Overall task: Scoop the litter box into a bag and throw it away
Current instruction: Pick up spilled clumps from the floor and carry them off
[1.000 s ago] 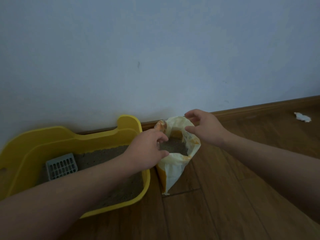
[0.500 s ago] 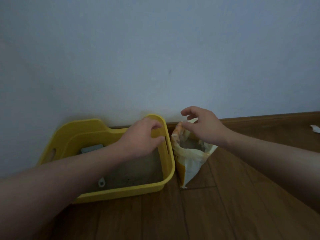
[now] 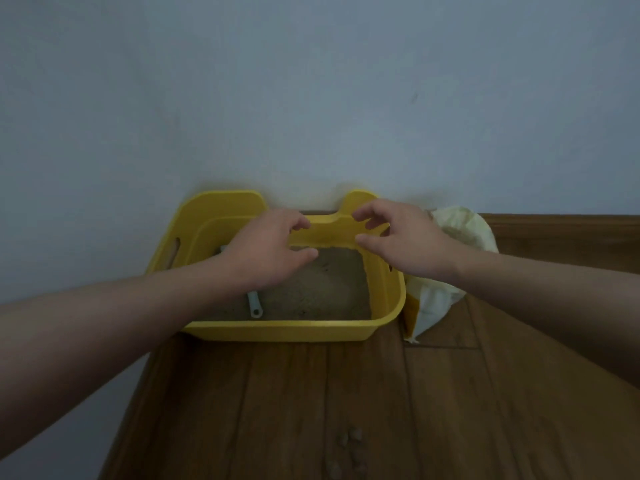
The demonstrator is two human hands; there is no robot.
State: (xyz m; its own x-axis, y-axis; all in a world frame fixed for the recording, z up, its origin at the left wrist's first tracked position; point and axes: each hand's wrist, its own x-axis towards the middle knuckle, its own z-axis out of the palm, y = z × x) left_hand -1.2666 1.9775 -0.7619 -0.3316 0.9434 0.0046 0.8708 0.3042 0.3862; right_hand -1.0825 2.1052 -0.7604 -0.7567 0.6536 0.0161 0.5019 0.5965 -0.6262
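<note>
Few crumbs [image 3: 348, 445]: loose on the near floor [image 3: 277, 410].
Litter box [image 3: 277, 330]: yellow, on floor against wall, sand inside.
Scoop [image 3: 254, 304]: handle pokes out of the sand, left side; probably light and stiff; grab the handle end.
Left hand [image 3: 266, 251]: over box, fingers loosely curled, holding nothing.
Right hand [image 3: 405, 244]: over far-right rim, fingers spread, empty.
Bag [image 3: 436, 306]: just right of box; looks soft and saggy, hold at mouth.

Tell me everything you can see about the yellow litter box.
The litter box is a yellow, plastic-looking tub with rounded corners, a raised back dipped in the middle, and a slot in its left side. It sits upright on the wooden floor against the wall, holding sandy litter and a pale scoop handle. The bag stands at its right side. The left hand and right hand hover over its back; contact is unclear.
</note>
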